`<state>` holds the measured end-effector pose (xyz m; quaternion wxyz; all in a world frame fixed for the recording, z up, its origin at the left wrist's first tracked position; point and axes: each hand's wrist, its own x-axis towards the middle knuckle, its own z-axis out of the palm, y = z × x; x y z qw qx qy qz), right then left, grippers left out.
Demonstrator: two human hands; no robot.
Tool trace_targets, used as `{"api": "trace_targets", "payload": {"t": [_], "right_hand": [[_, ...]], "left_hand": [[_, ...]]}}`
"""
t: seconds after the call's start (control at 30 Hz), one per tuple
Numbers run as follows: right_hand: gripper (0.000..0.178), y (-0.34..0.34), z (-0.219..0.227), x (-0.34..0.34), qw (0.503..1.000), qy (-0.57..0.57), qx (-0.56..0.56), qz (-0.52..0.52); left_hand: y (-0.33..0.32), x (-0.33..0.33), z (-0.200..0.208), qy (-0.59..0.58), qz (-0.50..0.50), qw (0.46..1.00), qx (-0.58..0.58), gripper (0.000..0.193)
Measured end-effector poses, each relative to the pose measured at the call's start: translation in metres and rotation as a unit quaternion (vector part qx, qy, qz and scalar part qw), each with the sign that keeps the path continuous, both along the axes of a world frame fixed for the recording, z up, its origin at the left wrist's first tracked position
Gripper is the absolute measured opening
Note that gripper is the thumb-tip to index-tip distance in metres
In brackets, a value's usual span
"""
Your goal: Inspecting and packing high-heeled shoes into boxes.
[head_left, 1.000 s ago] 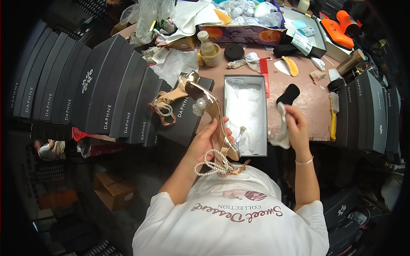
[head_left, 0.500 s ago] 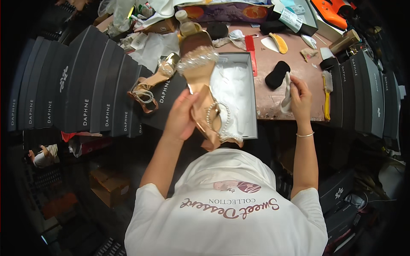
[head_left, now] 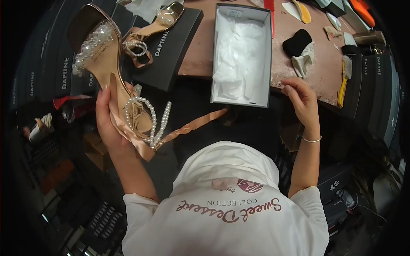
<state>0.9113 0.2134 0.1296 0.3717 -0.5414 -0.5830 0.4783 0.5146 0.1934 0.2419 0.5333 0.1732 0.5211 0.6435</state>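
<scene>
My left hand (head_left: 112, 121) is closed around the middle of a rose-gold sandal (head_left: 109, 59) and holds it up at the left. Clear beads cover its toe strap; a pearl ankle strap and a long satin ribbon (head_left: 192, 127) hang from its heel end. A matching sandal (head_left: 159, 26) lies on a dark box lid (head_left: 181, 38). My right hand (head_left: 304, 102) hovers at the table's front edge, fingers loosely bent, with nothing visible in them. Beyond it a whitish cloth (head_left: 302, 64) lies against a black pad (head_left: 295, 42). An open shoe box (head_left: 270, 64) with white tissue paper (head_left: 241, 55) stands between my hands.
Dark shoe boxes stand in rows at the left (head_left: 64, 64) and right (head_left: 367, 81). A yellow-handled brush (head_left: 343, 85) lies near the table's right edge. Farther back are a red tool (head_left: 270, 5) and a yellow pad (head_left: 304, 13). Another person (head_left: 37, 129) is partly visible at far left.
My left hand has carried the sandal left, away from the box, and its ribbon now trails loose. My right hand has let go of the whitish cloth beside the black pad.
</scene>
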Motion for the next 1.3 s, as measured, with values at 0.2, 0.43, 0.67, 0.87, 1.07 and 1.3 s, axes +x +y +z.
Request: {"api": "trace_targets", "payload": {"t": [0.2, 0.43, 0.67, 0.87, 1.07, 1.3], "right_hand": [[0.020, -0.022, 0.005, -0.021, 0.969, -0.204, 0.085, 0.113], [0.018, -0.047, 0.019, -0.033, 0.967, -0.200, 0.125, 0.100], [0.057, -0.085, 0.028, -0.063, 0.982, 0.068, -0.069, 0.163], [0.091, -0.117, 0.030, -0.099, 0.956, 0.197, -0.082, 0.200], [0.068, -0.067, 0.042, -0.098, 0.980, 0.153, -0.082, 0.098], [0.054, 0.025, 0.037, -0.093, 0.987, 0.123, -0.103, 0.014]], "left_hand": [[-0.056, -0.028, 0.009, 0.118, 0.023, 0.992, 0.045, 0.032], [-0.116, -0.041, -0.008, 0.139, -0.006, 0.989, 0.057, 0.037], [-0.131, 0.045, -0.061, -0.034, -0.149, 0.988, -0.008, 0.033], [-0.100, 0.126, -0.091, -0.059, -0.242, 0.968, 0.029, 0.036], [-0.028, 0.119, -0.090, -0.050, -0.380, 0.921, 0.067, 0.036], [0.029, 0.095, -0.091, 0.113, -0.429, 0.893, 0.076, 0.066]]}}
